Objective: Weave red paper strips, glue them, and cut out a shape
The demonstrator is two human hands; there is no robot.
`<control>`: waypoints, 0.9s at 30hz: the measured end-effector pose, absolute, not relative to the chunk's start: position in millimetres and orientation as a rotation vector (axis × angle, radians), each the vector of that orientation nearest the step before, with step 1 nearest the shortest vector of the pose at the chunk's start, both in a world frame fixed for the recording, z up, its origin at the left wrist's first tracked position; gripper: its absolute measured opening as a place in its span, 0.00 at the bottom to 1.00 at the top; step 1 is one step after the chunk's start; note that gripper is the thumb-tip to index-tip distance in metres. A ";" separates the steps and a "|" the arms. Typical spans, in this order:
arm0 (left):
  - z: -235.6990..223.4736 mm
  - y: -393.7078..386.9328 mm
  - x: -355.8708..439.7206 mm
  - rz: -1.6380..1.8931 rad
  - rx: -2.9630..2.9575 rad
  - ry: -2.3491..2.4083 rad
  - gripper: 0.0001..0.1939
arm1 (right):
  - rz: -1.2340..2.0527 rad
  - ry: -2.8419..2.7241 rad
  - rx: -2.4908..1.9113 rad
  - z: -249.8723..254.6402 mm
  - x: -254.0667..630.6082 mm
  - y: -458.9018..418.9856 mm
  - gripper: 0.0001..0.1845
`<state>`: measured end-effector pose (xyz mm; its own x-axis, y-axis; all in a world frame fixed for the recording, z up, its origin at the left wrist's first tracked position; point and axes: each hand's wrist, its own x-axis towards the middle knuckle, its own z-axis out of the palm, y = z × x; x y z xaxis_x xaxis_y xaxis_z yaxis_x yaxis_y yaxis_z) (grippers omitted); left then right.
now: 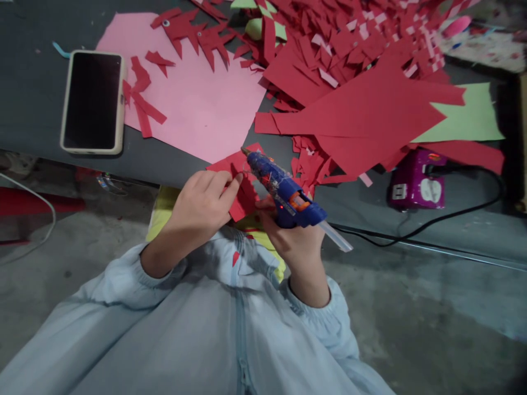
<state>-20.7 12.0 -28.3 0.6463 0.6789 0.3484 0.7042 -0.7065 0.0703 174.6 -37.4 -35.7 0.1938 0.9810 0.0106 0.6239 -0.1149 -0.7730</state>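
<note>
"Pale blue jacket [206,334] fills the space closest to the camera, its zip [237,299] running up the middle. What do the hands hold beyond it?"

"Right hand [298,233] has its fingers wrapped about a blue glue gun [274,178] from below. Left hand [201,200] has its fingers bent over a red paper piece [247,197] at the near edge of the table [31,109]."

"Pinching that paper, or only pressing on it?"

"I cannot tell; the underside is hidden. Thumb and forefinger do come close together there."

"Where does the paper lie from each hand?"

"Between them: just right of the left fingers, which touch it, and just left of the right hand. I'd call the left the nearer."

"And the gun's long axis?"

"It slants, with the glue stick [340,238] sticking out toward the person at the right, and the nozzle [245,151] pointing away and to the left. Its tip shows at the paper's far edge, beyond the left fingertips. That line-up matters most, I'd judge. How high the tip stands, I can't say from this angle."

"What lies round about?"

"Beyond, a pink sheet [218,104] bearing red cut-outs [177,34]; left, a phone [93,101]; right, heaped red paper [366,115] and a purple box [418,181]."
</note>
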 end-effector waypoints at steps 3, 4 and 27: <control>-27.6 12.0 -19.1 -0.454 -2.798 -1.183 0.21 | 0.698 -1.418 -1.782 -38.5 178.9 -40.7 0.07; -27.7 11.6 -19.1 -0.446 -2.801 -1.177 0.22 | 0.687 -1.398 -1.771 -39.0 181.0 -41.5 0.07; -20.1 6.3 -37.4 -0.662 -2.817 -1.099 0.10 | 0.507 -1.280 -1.767 -25.1 203.7 -54.5 0.08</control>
